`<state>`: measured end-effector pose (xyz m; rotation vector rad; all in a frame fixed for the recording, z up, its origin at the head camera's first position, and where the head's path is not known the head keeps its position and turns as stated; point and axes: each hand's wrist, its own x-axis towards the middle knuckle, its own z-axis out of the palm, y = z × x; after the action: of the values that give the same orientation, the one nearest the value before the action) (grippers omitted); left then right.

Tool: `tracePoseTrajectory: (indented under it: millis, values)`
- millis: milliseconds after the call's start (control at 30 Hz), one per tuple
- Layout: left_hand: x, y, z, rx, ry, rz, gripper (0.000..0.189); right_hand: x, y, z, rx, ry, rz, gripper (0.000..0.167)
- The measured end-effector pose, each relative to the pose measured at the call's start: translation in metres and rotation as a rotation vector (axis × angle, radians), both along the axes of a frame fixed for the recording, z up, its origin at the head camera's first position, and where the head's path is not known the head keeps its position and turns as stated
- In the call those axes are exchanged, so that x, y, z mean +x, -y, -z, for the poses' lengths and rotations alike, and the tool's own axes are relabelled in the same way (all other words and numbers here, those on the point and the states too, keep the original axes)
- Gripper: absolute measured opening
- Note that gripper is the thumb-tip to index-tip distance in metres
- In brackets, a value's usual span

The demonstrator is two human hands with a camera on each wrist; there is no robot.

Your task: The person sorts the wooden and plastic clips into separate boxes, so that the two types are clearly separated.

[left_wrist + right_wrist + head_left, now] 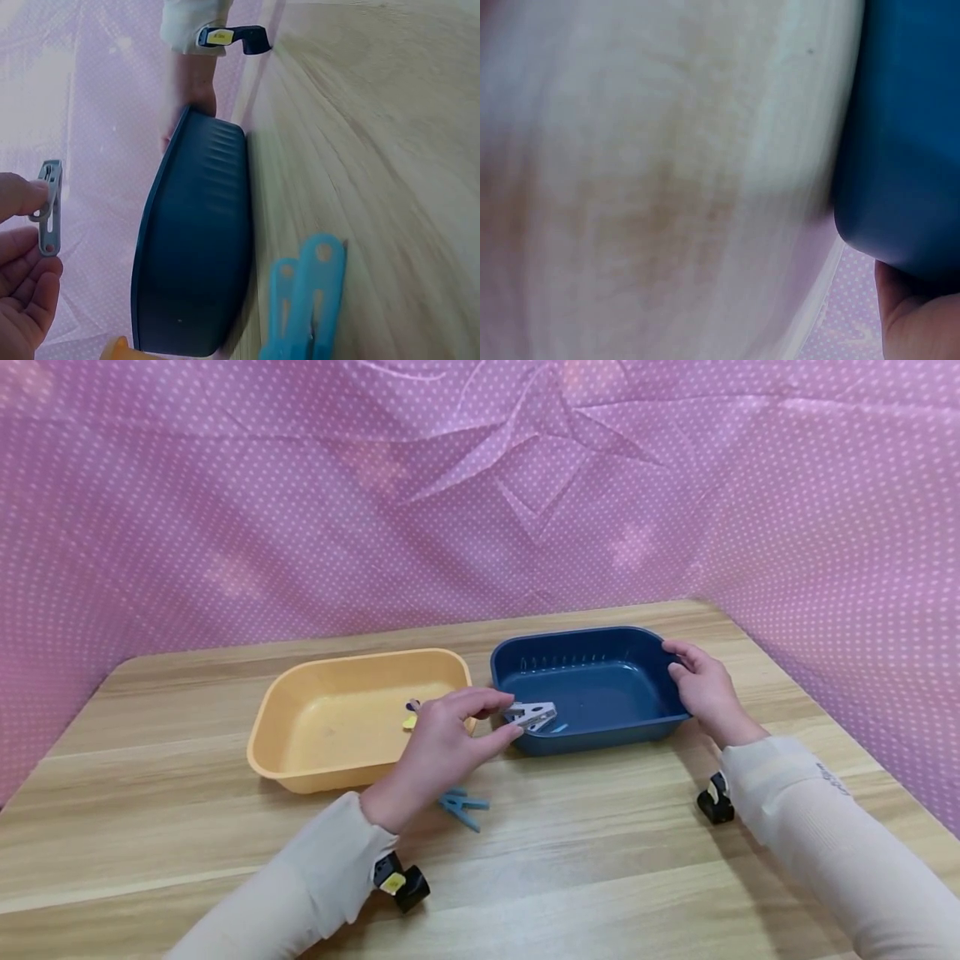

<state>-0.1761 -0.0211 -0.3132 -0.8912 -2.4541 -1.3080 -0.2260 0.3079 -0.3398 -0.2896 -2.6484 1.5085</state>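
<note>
My left hand (442, 739) pinches a grey clothespin (536, 714) between thumb and fingertips, over the near left corner of the blue basin (592, 742). In the left wrist view the grey clothespin (51, 202) hangs lengthwise from the fingers. At the far side of the blue basin, my right hand (705, 692) grips its right rim, thumb inside the wall. A light blue sliver (559, 727) shows in the basin beside the held clothespin. On the table below my left wrist lies a blue clothespin (462, 806), partly hidden by the hand.
Left of the blue basin stands a yellow basin (322, 772), its right end behind my left hand. Small yellow (409, 722) and dark pieces show inside it. A pink dotted cloth (480, 527) hangs behind and beside the wooden table (585, 860).
</note>
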Motion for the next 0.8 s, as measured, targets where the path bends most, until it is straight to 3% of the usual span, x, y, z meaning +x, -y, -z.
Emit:
tracePoseTrajectory:
  millis: [333,567,800]
  values:
    - [-0.004,-0.011,-0.001,0.021,0.008,-0.074,0.03,-0.001,-0.002,0.001,0.019,-0.012,-0.001,0.044]
    - [-0.009,-0.018,0.0,0.014,0.039,-0.103,0.032,-0.001,-0.002,0.001,0.013,-0.014,-0.004,0.044]
    - [-0.015,-0.024,0.002,0.015,0.028,-0.118,0.032,-0.001,-0.002,0.0,0.012,-0.025,-0.01,0.044]
